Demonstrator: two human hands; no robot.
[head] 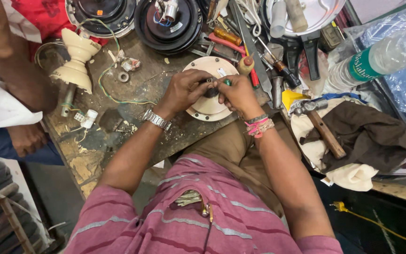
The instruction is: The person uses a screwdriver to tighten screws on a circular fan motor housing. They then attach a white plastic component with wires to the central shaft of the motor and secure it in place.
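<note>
A round cream fan motor cover (202, 109) lies on the worn workbench (132, 84). My left hand (183, 90), with a metal watch on the wrist, rests on the cover and pinches a small dark part at its centre. My right hand (237, 94), with red and pink threads on the wrist, meets it from the right, holding a small green-tipped tool (227, 82) against the same part. The part itself is mostly hidden by my fingers.
Two black round motor housings (167, 21) and a cream fan stem (77, 59) with loose wires sit at the back. Screwdrivers (226, 35), a hammer (323, 129), a dark cloth, and a plastic bottle (377, 59) crowd the right. Another person's arm (10, 66) is at the left.
</note>
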